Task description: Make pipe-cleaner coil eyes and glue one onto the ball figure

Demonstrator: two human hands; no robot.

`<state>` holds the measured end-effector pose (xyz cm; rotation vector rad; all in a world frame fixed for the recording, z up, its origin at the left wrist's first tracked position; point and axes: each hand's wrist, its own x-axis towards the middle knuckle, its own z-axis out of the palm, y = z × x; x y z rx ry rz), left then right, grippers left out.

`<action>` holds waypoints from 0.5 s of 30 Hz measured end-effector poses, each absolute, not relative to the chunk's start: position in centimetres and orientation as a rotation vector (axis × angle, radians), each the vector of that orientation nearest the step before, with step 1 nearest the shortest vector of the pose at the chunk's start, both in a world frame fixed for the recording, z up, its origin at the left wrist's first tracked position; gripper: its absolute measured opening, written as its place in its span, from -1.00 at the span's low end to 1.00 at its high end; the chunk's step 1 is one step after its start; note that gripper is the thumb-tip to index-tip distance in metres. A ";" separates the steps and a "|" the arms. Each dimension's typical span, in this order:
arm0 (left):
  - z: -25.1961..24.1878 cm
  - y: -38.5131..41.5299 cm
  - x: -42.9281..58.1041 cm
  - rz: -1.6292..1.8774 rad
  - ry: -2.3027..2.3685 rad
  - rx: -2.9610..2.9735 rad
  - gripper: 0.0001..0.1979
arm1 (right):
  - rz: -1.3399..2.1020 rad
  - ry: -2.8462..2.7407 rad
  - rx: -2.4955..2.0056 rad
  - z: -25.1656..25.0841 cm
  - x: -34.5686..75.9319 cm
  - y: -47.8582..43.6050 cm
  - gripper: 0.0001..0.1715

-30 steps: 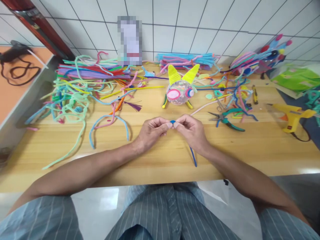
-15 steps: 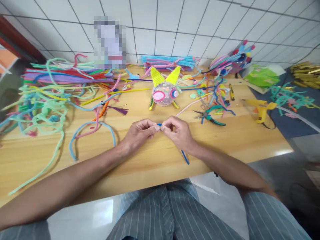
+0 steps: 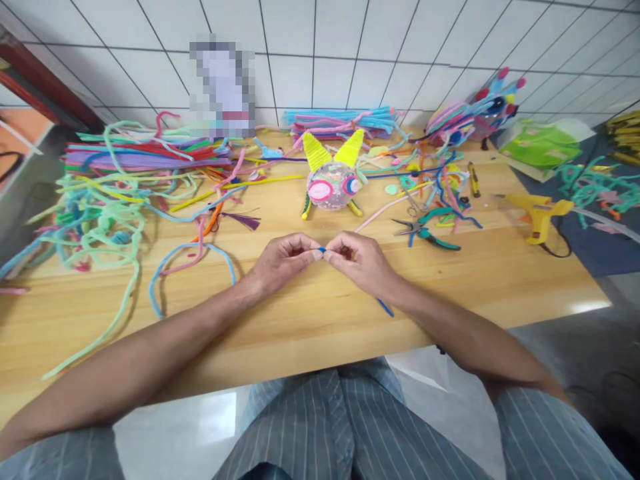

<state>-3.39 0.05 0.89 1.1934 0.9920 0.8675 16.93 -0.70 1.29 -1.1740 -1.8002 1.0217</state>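
My left hand [image 3: 290, 261] and my right hand [image 3: 359, 260] meet fingertip to fingertip above the wooden table. Both pinch a small dark-blue piece of pipe cleaner [image 3: 322, 250], mostly covered by the fingers. A blue pipe cleaner end [image 3: 385, 307] sticks out below my right wrist; whether it belongs to the same piece is hidden. Just beyond my hands stands a clear ball figure [image 3: 332, 185] with yellow pipe-cleaner ears, pink and blue round eyes and small feet.
Green-handled pliers [image 3: 434, 228] and a yellow glue gun [image 3: 539, 215] lie to the right, near a yellow cutter knife [image 3: 473, 180]. Tangled light-green pipe cleaners [image 3: 113, 230] and a curved light-blue one [image 3: 156, 287] spread on the left. Bundled pipe cleaners [image 3: 343, 122] line the tiled wall.
The view has shifted slightly, so most table items appear farther right. Both hands keep their pinch on the blue piece, and the blue end below the right wrist has swung a little right.
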 end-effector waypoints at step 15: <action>0.1 -1.3 -2.7 1.011 1.083 0.991 -0.68 | 1.206 -1.563 -1.207 0.4 16.0 -0.9 -0.80</action>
